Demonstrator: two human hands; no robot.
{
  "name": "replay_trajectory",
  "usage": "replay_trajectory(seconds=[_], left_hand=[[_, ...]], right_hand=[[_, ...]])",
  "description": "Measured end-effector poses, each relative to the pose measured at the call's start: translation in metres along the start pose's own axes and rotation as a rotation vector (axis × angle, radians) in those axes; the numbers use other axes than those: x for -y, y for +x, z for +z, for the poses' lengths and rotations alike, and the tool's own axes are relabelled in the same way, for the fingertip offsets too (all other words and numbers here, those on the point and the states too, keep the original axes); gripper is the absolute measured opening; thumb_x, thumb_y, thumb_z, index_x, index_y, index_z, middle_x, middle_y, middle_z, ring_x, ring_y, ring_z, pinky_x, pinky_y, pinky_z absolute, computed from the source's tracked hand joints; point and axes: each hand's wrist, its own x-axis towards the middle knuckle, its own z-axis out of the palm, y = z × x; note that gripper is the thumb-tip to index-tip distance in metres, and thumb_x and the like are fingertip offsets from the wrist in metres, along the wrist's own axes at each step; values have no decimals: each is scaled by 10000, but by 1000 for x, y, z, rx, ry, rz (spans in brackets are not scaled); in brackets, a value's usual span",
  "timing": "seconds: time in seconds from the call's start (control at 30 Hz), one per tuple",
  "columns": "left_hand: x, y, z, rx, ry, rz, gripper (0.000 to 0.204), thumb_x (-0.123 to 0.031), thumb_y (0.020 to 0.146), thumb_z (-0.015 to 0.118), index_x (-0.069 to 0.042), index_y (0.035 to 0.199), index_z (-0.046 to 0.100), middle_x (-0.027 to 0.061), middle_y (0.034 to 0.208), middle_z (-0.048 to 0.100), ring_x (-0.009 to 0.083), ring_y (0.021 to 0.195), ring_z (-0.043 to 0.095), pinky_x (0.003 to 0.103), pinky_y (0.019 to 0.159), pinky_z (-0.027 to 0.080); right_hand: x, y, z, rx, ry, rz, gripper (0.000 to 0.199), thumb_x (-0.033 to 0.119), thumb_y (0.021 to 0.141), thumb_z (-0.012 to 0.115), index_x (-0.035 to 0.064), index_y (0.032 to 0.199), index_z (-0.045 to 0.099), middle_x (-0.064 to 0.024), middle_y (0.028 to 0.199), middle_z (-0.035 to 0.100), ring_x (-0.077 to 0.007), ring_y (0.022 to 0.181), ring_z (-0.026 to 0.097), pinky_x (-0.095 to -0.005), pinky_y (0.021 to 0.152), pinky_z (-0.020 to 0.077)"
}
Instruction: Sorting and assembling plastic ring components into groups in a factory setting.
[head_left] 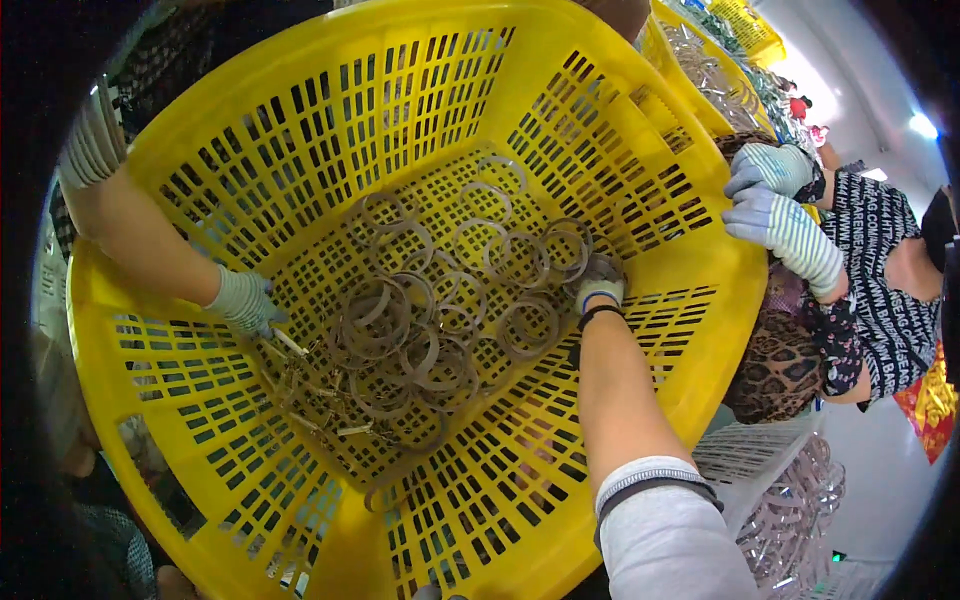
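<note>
A large yellow plastic basket [590, 110] with slotted walls fills the view. Many thin grey metal rings [440, 360] lie loose on its floor. My right hand [603, 282], in a grey-and-white glove, reaches into the basket's right side with fingers closed on a metal ring [568, 248]; its fingertips are partly hidden. At the lower picture edge only dark gloved fingertips show, apparently my left hand [436, 593], hooked on the near rim. Another person's gloved hand [245, 302] comes in from the left, holding a pale strip [290, 343] above small brass-coloured pieces [318, 392].
Across the right rim, a co-worker's striped gloved hands [782, 215] rest near the basket edge. A white crate [745, 450] stands at the lower right, beside a heap of shiny metal strips [800, 510]. More filled yellow baskets [670, 60] stand at the upper right.
</note>
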Motion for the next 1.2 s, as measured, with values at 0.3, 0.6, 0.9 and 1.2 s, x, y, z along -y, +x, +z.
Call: replay_trajectory(seconds=[0.3, 0.6, 0.9, 1.2], left_hand=[[7, 8, -5, 80, -71, -3, 546, -207, 678, 673, -51, 1176, 515, 152, 1141, 566, 263, 862, 570, 386, 746, 454], [-2, -2, -5, -50, -36, 53, 499, -192, 699, 649, -63, 1164, 524, 145, 1136, 563, 255, 905, 560, 383, 761, 447], [-2, -9, 16, -93, 96, 49, 343, -341, 771, 641, -87, 995, 590, 92, 893, 612, 257, 724, 637, 386, 593, 493], [-9, 1, 21, -615, -842, 136, 361, -291, 888, 597, -3, 1104, 570, 82, 996, 629, 208, 914, 598, 325, 832, 469]], right_hand=[[-9, -12, 14, 141, -389, -40, 471, 285, 970, 382, 145, 1420, 357, -82, 1432, 403, -258, 1269, 435, -425, 1102, 268], [-11, -7, -42, 151, -339, -272, 330, 236, 956, 423, 93, 1197, 597, -111, 1293, 537, -295, 1116, 536, -455, 952, 416], [16, -192, -200, 61, 270, -809, 472, 377, 743, 730, 20, 1044, 662, -90, 948, 676, -210, 810, 603, -314, 727, 481], [-54, -436, -206, 359, 1059, -1436, 593, 178, 785, 703, 23, 1311, 478, -40, 1281, 540, -131, 1202, 466, -278, 1022, 359]])
